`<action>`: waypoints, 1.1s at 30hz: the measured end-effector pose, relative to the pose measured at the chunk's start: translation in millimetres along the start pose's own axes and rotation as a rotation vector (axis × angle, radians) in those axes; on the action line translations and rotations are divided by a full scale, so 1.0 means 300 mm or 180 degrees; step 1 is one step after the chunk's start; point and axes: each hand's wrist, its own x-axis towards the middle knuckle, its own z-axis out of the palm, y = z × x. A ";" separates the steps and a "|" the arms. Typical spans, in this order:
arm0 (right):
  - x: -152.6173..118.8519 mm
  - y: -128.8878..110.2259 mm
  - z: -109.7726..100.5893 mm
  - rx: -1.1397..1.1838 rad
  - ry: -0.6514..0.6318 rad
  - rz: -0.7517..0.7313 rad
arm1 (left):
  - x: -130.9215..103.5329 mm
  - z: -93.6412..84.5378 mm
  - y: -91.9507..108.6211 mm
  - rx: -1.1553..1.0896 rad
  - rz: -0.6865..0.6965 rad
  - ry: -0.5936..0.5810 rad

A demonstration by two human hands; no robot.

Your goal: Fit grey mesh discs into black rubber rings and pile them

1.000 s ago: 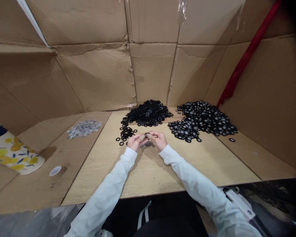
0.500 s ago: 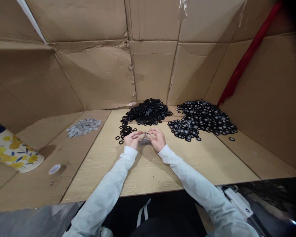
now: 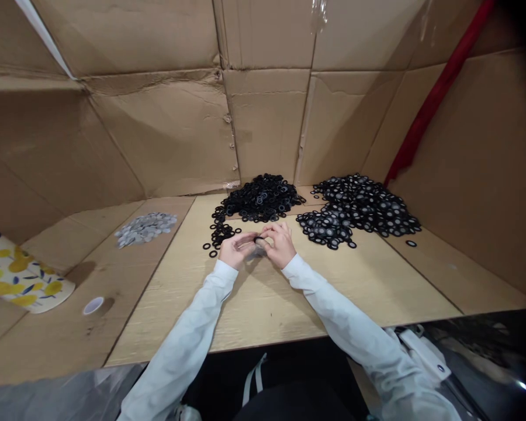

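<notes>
My left hand (image 3: 234, 248) and my right hand (image 3: 281, 244) meet fingertip to fingertip over the wooden board (image 3: 263, 292), pinching a small black ring (image 3: 258, 240) between them. Whether a grey disc is in it I cannot tell. Just beyond the hands lies a heap of plain black rings (image 3: 260, 199), with a few loose ones (image 3: 217, 234) beside my left hand. To the right lies a heap of black rings with grey centres (image 3: 359, 210). A small pile of grey discs (image 3: 145, 227) sits far left of my left hand.
Cardboard walls (image 3: 175, 128) enclose the board on three sides, with a red strip (image 3: 429, 99) up the right wall. A flower-patterned object (image 3: 21, 280) and a roll of tape (image 3: 93, 305) lie at left. A white bag strap (image 3: 421, 351) hangs by my right elbow.
Both hands stay together at the same spot with small finger movements on the ring. The view has shifted slightly, so everything sits a little to the left.
</notes>
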 end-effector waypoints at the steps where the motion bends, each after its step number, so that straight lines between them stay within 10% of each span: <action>1: 0.002 -0.001 -0.002 -0.0001 -0.0026 -0.0016 | 0.000 -0.003 0.002 0.0051 0.0025 0.0001; 10: -0.005 0.009 0.011 0.0038 -0.0114 -0.0442 | -0.007 -0.029 0.023 0.0993 0.0342 0.0056; 19: 0.005 0.013 0.057 0.1931 0.0047 0.0784 | 0.001 0.005 0.009 -0.0919 -0.0561 0.0361; 33: -0.013 -0.017 0.039 0.0759 0.0247 0.0444 | 0.006 -0.005 -0.025 -0.0569 -0.0528 0.0314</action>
